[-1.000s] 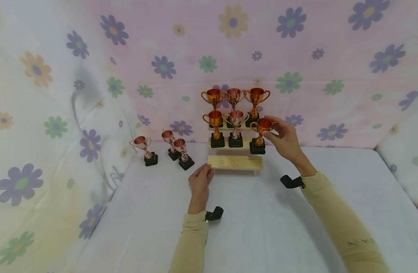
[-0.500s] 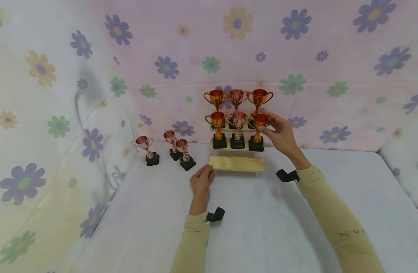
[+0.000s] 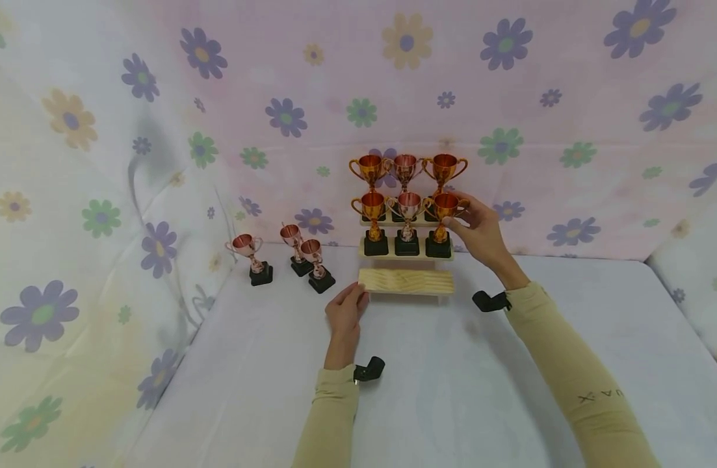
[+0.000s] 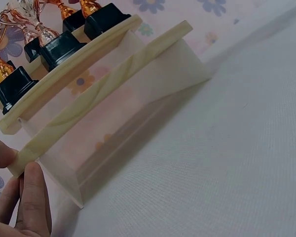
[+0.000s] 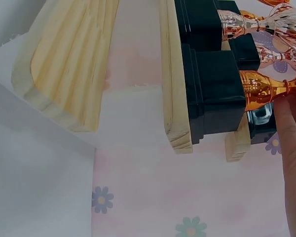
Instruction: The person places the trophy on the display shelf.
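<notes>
A three-step wooden display stand [image 3: 406,281] stands near the back of the table. My left hand [image 3: 343,312] pinches the left end of its lowest step, thumb above and fingers below in the left wrist view. My right hand [image 3: 481,234] holds a gold trophy cup [image 3: 445,207] by its right side. That cup's black base [image 5: 217,89] sits upright at the right end of the middle step. Beside it on the same step are a rose-coloured trophy [image 3: 409,205] and another gold trophy [image 3: 372,207]. Three more trophies line the top step, partly hidden behind these.
Three rose-coloured trophies stand on the white table [image 3: 417,390] left of the stand: one trophy [image 3: 245,246] farthest left, and a close pair with the front trophy [image 3: 312,252] nearer me. A flowered cloth backdrop [image 3: 335,71] rises right behind the stand.
My right hand has moved left with the gold trophy, bringing its base from the step's right edge onto the middle step. The left hand keeps its hold on the lowest step.
</notes>
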### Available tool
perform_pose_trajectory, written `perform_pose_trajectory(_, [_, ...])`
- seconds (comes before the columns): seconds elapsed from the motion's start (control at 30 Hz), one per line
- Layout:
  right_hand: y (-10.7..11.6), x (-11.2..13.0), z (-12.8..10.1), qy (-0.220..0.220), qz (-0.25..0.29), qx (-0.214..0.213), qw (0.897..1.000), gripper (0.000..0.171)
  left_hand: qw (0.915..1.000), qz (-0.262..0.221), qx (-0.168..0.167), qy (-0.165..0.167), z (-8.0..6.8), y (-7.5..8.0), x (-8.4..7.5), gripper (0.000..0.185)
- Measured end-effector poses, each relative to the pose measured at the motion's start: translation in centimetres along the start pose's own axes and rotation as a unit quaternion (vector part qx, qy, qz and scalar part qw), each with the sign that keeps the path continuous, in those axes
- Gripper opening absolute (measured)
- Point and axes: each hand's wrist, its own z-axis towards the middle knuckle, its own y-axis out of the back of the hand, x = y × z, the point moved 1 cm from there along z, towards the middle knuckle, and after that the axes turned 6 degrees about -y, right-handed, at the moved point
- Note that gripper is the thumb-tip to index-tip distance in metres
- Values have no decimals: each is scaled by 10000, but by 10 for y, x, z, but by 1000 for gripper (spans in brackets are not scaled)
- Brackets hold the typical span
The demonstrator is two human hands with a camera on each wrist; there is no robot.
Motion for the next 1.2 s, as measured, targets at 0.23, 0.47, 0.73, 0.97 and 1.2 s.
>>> perform_pose_trajectory(0.23, [5, -7, -16, -285, 178, -103, 9994, 56, 10000, 36, 51, 25, 2, 2, -3, 29])
perform_pose_trajectory(0.47, [1, -33, -58, -1757, -559, -855, 9791, 43, 9942, 785, 381, -633, 7, 14, -15, 23])
perform_pose_trajectory(0.73, [-26, -55, -104, -3831, 205, -14, 9235, 58, 9461, 2551, 1096, -1665, 4, 26, -19, 17])
perform_pose_trajectory(0.97, [-44, -49, -116, -4025, 1784, -1126, 8908, 56, 9142, 3110, 1741, -1929, -7, 50, -37, 23])
perform_pose_trajectory(1.2, [-50, -54, -117, -4180, 1955, -1376, 8764, 51, 9001, 3585, 1341, -2083, -1, 89, -76, 24])
